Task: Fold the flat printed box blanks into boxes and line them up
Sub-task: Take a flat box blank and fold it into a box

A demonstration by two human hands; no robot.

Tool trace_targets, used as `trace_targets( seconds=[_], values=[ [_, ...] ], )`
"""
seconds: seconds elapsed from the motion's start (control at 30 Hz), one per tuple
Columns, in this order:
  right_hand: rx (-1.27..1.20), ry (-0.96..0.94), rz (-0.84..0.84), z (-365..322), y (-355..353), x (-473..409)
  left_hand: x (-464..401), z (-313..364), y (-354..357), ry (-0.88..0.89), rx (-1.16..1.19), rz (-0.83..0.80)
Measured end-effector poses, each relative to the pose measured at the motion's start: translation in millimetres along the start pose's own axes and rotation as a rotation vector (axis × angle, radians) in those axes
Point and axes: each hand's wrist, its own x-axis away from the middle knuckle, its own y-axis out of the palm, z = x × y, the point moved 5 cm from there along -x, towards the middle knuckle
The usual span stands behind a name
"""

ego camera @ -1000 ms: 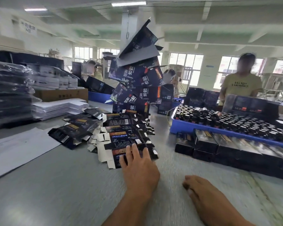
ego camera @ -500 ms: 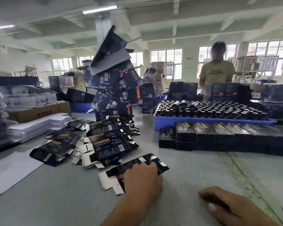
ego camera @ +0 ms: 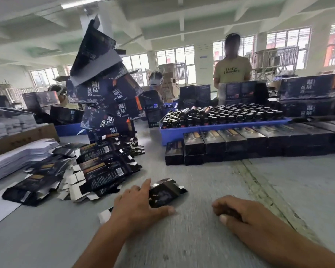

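The left hand (ego camera: 138,205) has dragged one box blank (ego camera: 165,193) clear of the pile (ego camera: 97,171) — fingers flat on it — right hand (ego camera: 238,211) loosely curled, empty.

Bare table (ego camera: 211,176) runs open toward twelve o'clock between my hands. At ten o'clock the spilled blanks (ego camera: 97,171) and the leaning box stack (ego camera: 106,105) block me; at one o'clock the box row (ego camera: 240,144) and the bottle tray (ego camera: 220,128) close it off.
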Motion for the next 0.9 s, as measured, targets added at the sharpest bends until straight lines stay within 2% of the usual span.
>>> trace_targets(
  seconds=[0.17, 0.27, 0.37, 0.47, 0.57, 0.7, 0.9],
  values=[
    [-0.047, 0.025, 0.032, 7, 1, -2, 4, 13, -12, 0.117, -0.009, 0.161],
    [-0.175, 0.099, 0.153, 15, -8, -6, 13, 30, -23, 0.26, -0.089, 0.334],
    [-0.363, 0.154, 0.303, 19, -20, -7, 26, 49, -26, 0.418, -0.056, 0.426],
    [-0.53, 0.154, 0.376, 16, -29, -7, 41, 66, -22, 0.549, 0.019, 0.443],
    [-0.602, 0.122, 0.357, 10, -31, -7, 50, 76, -20, 0.623, 0.063, 0.418],
    [-0.554, 0.057, 0.322, 2, -33, -3, 60, 88, -19, 0.686, 0.08, 0.386],
    [-0.503, -0.024, 0.26, -7, -32, -1, 62, 87, -19, 0.682, 0.121, 0.371]
  ],
)
